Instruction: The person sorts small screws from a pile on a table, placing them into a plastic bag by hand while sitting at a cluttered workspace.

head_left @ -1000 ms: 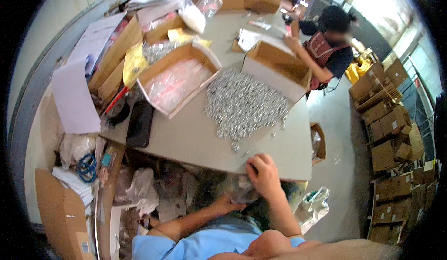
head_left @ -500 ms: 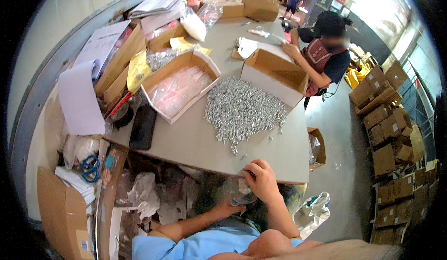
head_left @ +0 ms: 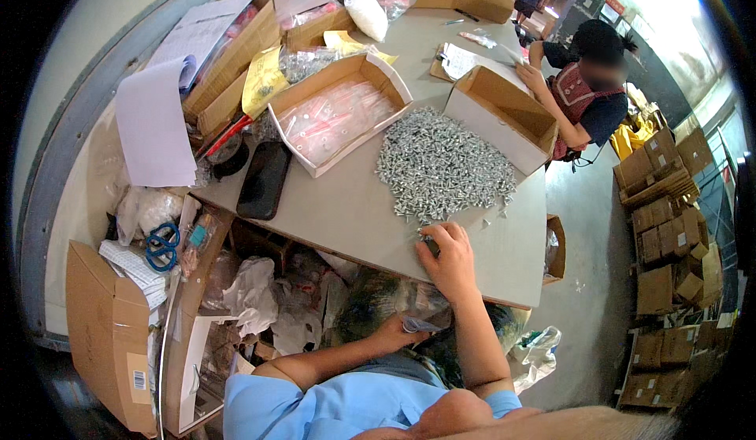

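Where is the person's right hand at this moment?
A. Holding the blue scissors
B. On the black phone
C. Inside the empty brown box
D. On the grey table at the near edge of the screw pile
D: the right hand rests on the grey table, fingers at the near edge of the pile of silver screws.

one head-worn fisheye view, looking steeply down over the grey table (head_left: 339,212) from close above
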The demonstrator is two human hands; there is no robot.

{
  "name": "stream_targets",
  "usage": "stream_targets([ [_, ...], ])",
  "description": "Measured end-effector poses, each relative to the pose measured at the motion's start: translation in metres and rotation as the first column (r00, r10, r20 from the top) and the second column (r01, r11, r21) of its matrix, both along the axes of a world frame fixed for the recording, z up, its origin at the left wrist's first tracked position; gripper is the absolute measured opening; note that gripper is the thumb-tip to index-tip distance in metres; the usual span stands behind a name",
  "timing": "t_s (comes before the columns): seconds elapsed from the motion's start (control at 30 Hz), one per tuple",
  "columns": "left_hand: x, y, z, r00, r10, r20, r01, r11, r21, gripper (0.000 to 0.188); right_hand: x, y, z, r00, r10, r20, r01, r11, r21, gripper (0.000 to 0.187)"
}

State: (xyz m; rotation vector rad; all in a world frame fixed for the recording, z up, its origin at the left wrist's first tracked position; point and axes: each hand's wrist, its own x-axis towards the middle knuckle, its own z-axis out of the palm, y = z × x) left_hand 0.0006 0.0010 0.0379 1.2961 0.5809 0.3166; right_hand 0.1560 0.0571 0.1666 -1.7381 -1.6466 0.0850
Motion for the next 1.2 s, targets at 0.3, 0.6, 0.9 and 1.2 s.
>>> stream_targets([
  [0.3,0.000,-0.002,-0.006,1.000,0.026,0.017,-0.025,0.998,-0.065,0.029,0.010,-0.028,0.016,0.981,0.178,-0.076,-0.192,0.941,-0.277,0.014],
  [0.6,0.002,0.000,-0.006,0.999,0.016,0.029,-0.015,0.999,-0.047,0.038,-0.006,-0.018,0.026,0.979,0.155,-0.131,-0.172,0.977,-0.129,0.016],
  [0.9,-0.001,-0.001,-0.001,0.999,-0.007,0.038,0.010,0.997,-0.076,0.033,0.017,-0.013,0.024,0.982,0.128,-0.142,-0.169,0.928,-0.333,0.011],
  [1.2,0.000,-0.001,-0.010,0.998,0.002,0.055,0.001,0.999,-0.045,0.030,0.017,0.022,0.001,0.998,-0.050,0.035,0.054,0.989,-0.135,0.012],
])
